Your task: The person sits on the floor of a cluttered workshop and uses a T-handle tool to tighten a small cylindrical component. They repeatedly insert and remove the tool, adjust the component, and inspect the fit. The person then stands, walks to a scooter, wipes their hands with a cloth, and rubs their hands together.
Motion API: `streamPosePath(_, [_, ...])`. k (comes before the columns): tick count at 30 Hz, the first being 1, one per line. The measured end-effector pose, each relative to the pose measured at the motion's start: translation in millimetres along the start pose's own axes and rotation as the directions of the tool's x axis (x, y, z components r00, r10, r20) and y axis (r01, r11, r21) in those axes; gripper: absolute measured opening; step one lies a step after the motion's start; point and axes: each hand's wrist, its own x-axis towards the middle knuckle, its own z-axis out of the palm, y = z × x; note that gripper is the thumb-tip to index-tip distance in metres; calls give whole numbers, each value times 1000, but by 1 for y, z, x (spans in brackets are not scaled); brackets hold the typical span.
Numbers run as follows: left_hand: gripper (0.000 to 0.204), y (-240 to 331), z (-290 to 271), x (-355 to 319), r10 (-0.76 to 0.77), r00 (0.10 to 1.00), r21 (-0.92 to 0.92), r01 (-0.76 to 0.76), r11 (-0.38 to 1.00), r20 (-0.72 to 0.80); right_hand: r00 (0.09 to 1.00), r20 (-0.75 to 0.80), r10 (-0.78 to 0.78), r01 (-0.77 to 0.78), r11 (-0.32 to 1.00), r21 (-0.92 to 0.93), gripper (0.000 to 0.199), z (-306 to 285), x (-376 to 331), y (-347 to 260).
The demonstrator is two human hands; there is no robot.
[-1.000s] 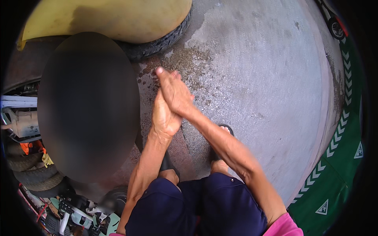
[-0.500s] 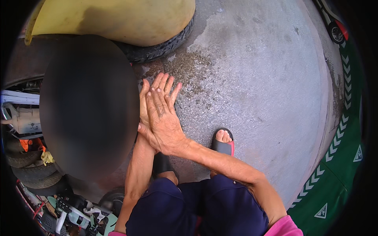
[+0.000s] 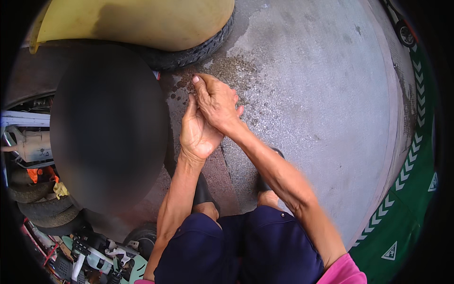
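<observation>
My left hand (image 3: 198, 137) is turned palm up near the middle of the view, its thumb stretched out and apart. Across its fingers lies my right hand (image 3: 218, 102), back upward and curled around them. The palm and thumb of the left hand show, but most of its fingers are hidden under the right. Fingertips, apparently the left hand's, poke out past the right hand's edge. No tool or other object shows between the hands. Both hands are above the wet, dark patch (image 3: 248, 71) of the rough ground.
A large dark blurred oval (image 3: 109, 128) covers the area left of my hands. Beyond it is a yellow fender (image 3: 161, 23) over a black tyre (image 3: 203, 52). Stacked tyres (image 3: 47, 210) and scooter-like parts (image 3: 94, 258) stand lower left. A green mat (image 3: 402, 217) edges the right.
The hands have shifted slightly right. My right hand has slid forward from the left palm and wrist onto its fingers and curled around them; the left palm now shows.
</observation>
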Motion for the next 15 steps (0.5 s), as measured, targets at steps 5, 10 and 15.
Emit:
streamPosePath(5, [79,22,0,19,188,979,107,-180,978,-80,861,283,422,-505,771,387,41,-15,-36,-13])
streamPosePath(10, [70,-11,9,7,400,909,645,-238,726,-114,990,-113,82,-120,914,-388,46,-2,-18,8])
streamPosePath(15, [76,19,0,20,380,912,840,-81,536,-154,994,32,106,-77,870,-487,45,6,-48,0])
